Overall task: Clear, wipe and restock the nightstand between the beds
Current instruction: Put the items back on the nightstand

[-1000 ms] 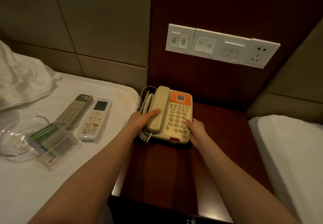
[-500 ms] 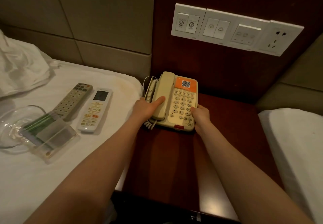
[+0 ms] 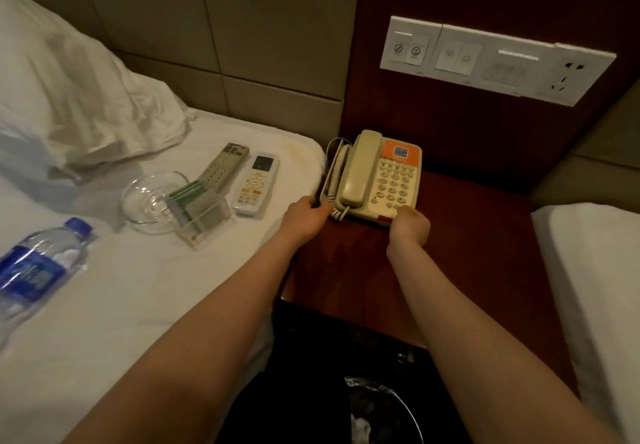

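1. The cream telephone (image 3: pixel 375 180) sits on the dark red-brown nightstand (image 3: pixel 478 243), at its back left corner, close to the wall panel and just beside the left bed (image 3: pixel 138 305).
2. The left hand (image 3: pixel 304 217) grips the telephone's near left corner, fingers curled in where the coiled cord (image 3: pixel 334 185) hangs.
3. The right hand (image 3: pixel 410 225) grips the near right corner, fingers folded over the front edge beside a small red key.
4. The handset (image 3: pixel 358 170) lies in its cradle on the telephone's left side. An orange label (image 3: pixel 401 153) above the keypad carries a QR code; its other print and the key markings are too small to read.
5. On the left bed's sheet lie a grey remote (image 3: pixel 225 166) and a white remote (image 3: pixel 256 184) with a dark screen and orange buttons, side by side.
6. Next to them stand a glass ashtray (image 3: pixel 145 198) and a clear acrylic holder (image 3: pixel 204 222) of green-and-white packets, touching each other.
7. A water bottle (image 3: pixel 34 270) with a blue cap lies on its side nearer the camera; the white characters on its blue label cannot be read.
8. The white switch panel (image 3: pixel 491 59) on the wall bears small round symbols, with a socket (image 3: pixel 568 73) at its right end.
9. A bin (image 3: pixel 377 409) with a plastic liner stands below.
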`<state>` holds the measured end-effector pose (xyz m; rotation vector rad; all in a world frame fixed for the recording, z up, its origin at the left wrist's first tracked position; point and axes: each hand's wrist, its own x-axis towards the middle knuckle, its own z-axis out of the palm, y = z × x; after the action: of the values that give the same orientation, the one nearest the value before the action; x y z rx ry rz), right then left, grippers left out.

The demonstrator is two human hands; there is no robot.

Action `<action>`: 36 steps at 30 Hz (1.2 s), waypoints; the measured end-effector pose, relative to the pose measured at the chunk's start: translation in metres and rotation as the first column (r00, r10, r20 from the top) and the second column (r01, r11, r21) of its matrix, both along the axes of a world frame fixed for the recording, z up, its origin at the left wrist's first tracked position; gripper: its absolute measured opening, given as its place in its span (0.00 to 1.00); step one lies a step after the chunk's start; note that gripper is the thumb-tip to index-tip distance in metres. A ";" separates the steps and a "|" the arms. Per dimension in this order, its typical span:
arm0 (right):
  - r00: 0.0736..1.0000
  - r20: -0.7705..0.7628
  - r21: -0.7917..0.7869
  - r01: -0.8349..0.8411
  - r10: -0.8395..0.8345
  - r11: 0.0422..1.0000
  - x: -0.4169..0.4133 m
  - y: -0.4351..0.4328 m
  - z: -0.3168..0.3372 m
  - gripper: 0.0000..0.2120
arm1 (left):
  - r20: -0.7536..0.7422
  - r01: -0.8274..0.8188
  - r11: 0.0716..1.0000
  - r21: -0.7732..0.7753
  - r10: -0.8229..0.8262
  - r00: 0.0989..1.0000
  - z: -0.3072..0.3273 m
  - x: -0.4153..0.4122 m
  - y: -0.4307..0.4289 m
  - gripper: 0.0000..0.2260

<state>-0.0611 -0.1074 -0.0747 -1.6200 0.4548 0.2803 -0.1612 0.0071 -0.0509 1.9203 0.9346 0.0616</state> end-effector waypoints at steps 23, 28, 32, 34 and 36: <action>0.629 -0.112 0.087 -0.765 0.770 0.638 -0.272 0.032 0.070 0.15 | -0.041 -0.310 0.908 0.282 0.334 0.942 0.065 -0.284 -0.021 0.18; 0.410 -0.107 -0.030 -0.912 0.906 0.409 -0.321 0.043 0.073 0.14 | -0.155 -0.388 0.873 0.294 0.444 0.882 0.060 -0.338 -0.013 0.20; 0.164 -0.057 -0.165 -0.974 0.985 0.153 -0.357 0.050 0.068 0.13 | -0.215 -0.433 0.829 0.355 0.523 0.825 0.057 -0.373 -0.010 0.19; -0.017 -0.076 -0.273 -0.961 0.997 -0.037 -0.374 0.053 0.066 0.16 | -0.246 -0.440 0.779 0.446 0.579 0.777 0.057 -0.387 -0.011 0.19; -0.181 -0.146 -0.344 -0.912 0.973 -0.222 -0.390 0.056 0.065 0.21 | -0.274 -0.422 0.720 0.551 0.634 0.723 0.055 -0.401 -0.010 0.21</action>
<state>-0.4511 -0.0517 -0.0100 -1.9932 -1.2794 1.3373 -0.5626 -0.0034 0.0045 2.0420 1.9478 0.2102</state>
